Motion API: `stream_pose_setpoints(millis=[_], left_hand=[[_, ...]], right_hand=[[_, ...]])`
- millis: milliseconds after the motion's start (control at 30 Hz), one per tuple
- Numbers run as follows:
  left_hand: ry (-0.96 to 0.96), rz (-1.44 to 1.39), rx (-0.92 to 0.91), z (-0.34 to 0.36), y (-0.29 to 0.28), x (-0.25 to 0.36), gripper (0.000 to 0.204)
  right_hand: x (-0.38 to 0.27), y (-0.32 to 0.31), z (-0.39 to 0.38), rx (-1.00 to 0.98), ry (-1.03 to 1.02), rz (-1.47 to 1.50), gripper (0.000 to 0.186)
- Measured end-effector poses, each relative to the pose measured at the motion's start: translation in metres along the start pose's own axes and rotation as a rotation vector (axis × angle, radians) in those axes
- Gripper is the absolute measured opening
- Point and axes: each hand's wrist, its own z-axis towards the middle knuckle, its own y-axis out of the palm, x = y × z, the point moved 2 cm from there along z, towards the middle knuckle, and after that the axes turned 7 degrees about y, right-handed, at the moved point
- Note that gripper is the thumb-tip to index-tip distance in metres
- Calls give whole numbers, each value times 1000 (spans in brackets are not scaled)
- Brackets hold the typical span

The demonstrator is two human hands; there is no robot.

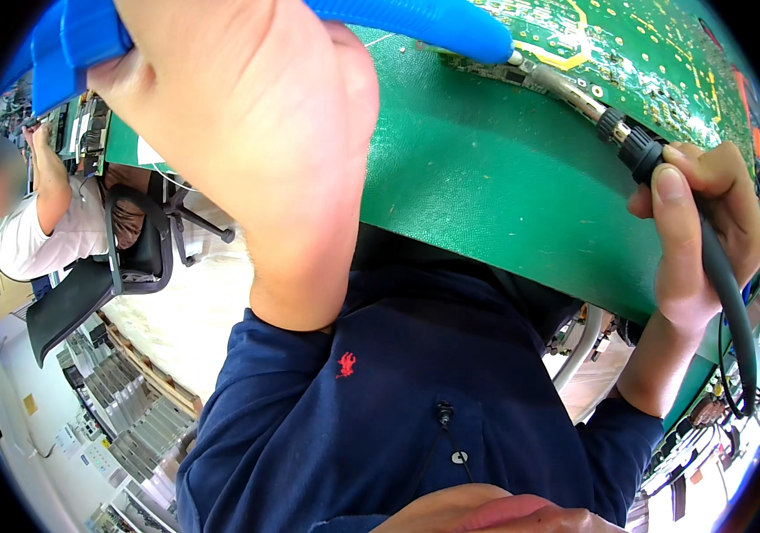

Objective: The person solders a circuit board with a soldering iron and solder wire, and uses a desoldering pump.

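My left hand (256, 98) fills the upper left, raised and gripping a blue plastic tool (424, 22), probably a solder sucker, whose white-tipped nozzle points right. My right hand (700, 222) pinches a soldering iron (629, 142) by its black grip, with a dark cable hanging down past my wrist. The iron's metal barrel and tip meet the blue tool's nozzle over the edge of a green circuit board (647, 53) with yellow tracks and many pads. The board lies on a green mat (478, 178); part of it is hidden behind the tools.
At the left, a seated person (60, 213) in a white shirt works at another bench, on a black chair (69, 302). Grey stacked items (113, 400) stand below. Cables and coloured parts crowd the right edge.
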Motion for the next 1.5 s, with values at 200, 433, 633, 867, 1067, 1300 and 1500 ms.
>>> stream_pose_setpoints(millis=[200, 433, 633, 867, 1067, 1300, 1500], left_hand=[[-31, -73, -1, 10, -3, 6, 25], [59, -191, 298, 18, -26, 54, 20], [302, 216, 333, 12, -37, 56, 24], [346, 444, 250, 12, -48, 52, 28], [259, 547, -92, 31, -51, 75, 24], [169, 880, -183, 54, -94, 129, 22], [-45, 1364, -86, 34, -75, 109, 32]], right_hand=[[-2, 1, 1, 26, 63, 29, 10], [11, -14, 3, 214, -125, 278, 19], [13, -20, 0, 129, -166, 280, 25], [23, -24, -1, 149, -145, 284, 33], [26, -23, 4, 205, -132, 128, 43], [12, -15, 8, 337, -108, -59, 64], [13, -17, 9, 306, 8, -20, 87]])
